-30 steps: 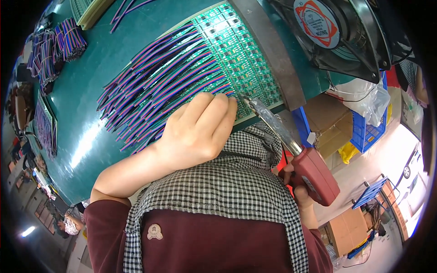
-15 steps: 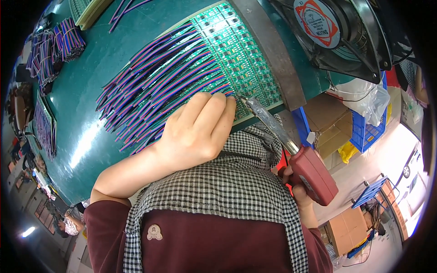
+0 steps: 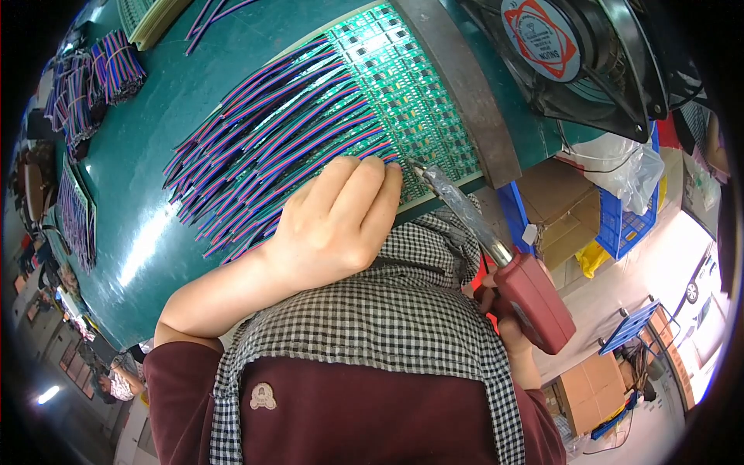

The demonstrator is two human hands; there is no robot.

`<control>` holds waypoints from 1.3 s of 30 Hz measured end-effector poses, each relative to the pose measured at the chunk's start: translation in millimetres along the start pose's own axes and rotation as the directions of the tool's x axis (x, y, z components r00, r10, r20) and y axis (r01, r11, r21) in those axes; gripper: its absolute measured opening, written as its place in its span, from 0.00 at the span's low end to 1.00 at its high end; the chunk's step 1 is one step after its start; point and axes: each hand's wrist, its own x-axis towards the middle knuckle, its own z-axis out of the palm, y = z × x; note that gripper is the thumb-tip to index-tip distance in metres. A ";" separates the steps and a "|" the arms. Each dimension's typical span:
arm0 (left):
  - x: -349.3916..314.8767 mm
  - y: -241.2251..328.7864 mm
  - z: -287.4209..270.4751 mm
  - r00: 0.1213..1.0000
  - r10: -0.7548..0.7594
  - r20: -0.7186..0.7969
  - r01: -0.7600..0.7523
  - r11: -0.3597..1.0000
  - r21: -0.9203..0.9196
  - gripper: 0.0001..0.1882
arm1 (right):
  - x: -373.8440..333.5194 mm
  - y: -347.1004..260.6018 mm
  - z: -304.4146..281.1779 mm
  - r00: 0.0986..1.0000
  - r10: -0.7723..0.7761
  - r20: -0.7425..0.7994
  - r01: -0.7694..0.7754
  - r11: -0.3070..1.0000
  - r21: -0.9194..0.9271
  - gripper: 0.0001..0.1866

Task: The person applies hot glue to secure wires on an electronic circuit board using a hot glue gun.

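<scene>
A panel of green circuit boards lies on the bench in front of me. Rows of multicoloured ribbon wires run from it toward the left. My left hand is closed at the panel's near edge, fingertips pinching the end of a ribbon wire against the board; the palm hides part of that wire. My right hand is wrapped around the dark red handle of a soldering gun, its fingers partly hidden behind it. The gun's wrapped barrel points up-left, its tip just right of my left fingertips, over the board.
A dark metal bar lies along the panel's right side. Beyond it stands a black fan. Bundled wires and a stack of boards sit at the far left. A blue crate and cardboard box are right of the bench.
The soldering gun has shifted slightly to the right and down, so its tip sits a little farther from my left fingertips. My left hand stays in place.
</scene>
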 end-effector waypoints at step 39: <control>1.9 7.9 -6.0 0.993 0.040 0.113 -0.055 0.989 0.134 0.16 | -5.7 -1.8 0.4 0.998 -0.023 -0.056 0.018 0.996 -0.083 0.40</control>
